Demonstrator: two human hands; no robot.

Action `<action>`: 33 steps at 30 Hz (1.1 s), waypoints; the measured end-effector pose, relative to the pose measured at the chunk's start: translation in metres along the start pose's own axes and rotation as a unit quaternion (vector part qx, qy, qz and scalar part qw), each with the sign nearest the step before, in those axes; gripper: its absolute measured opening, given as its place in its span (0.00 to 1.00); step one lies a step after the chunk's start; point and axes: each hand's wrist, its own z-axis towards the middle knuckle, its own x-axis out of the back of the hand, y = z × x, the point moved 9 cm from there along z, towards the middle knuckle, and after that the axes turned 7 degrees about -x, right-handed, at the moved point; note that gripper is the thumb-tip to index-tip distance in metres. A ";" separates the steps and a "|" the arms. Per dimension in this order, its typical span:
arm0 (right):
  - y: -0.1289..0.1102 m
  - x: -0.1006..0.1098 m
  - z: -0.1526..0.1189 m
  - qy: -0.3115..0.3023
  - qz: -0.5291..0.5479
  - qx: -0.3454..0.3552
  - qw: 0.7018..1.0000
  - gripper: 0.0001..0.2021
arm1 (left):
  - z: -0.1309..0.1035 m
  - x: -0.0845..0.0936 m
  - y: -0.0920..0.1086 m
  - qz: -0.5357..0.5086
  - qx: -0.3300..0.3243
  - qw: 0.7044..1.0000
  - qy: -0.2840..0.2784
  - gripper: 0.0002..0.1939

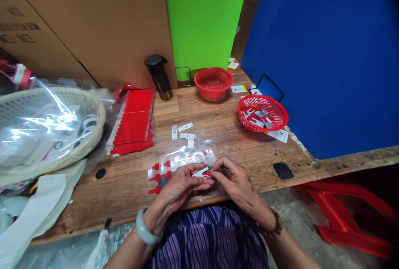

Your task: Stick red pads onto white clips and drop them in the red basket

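Observation:
My left hand [183,184] holds a small white piece [200,172] between thumb and fingers near the table's front edge. My right hand [235,179] pinches at the piece's right end, where a bit of red and a dark tip show; my fingers partly hide them. Under and behind my hands lies a clear plastic sheet [179,157] with red tabs [154,177] at its left end. Several small white rectangular pieces [186,127] lie behind the sheet, some overlapping.
Red sheets [134,115] and a dark tumbler [159,79] stand left of an empty-looking red basket [213,82]. Another red basket [263,113] holds white and metallic pieces. A large cream basket [101,125] under plastic is at left; a red stool [336,215] is below right.

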 end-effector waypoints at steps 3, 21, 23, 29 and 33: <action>0.001 -0.001 0.000 0.000 -0.005 0.003 1.000 0.04 | 0.000 0.000 -0.001 0.002 0.002 1.000 0.001 0.21; 0.000 -0.004 -0.001 -0.011 -0.017 0.001 1.000 0.05 | 0.000 -0.001 0.000 0.018 0.002 1.000 -0.006 0.23; 0.000 -0.004 -0.001 -0.010 -0.018 -0.002 1.000 0.05 | 0.001 0.000 0.000 0.021 0.003 1.000 -0.006 0.23; -0.001 -0.003 -0.001 -0.006 -0.015 -0.002 1.000 0.05 | 0.002 0.001 -0.001 0.024 -0.004 1.000 0.001 0.21; 0.001 -0.006 -0.001 -0.007 -0.017 -0.009 1.000 0.05 | 0.002 0.003 0.000 0.050 -0.024 0.998 0.011 0.20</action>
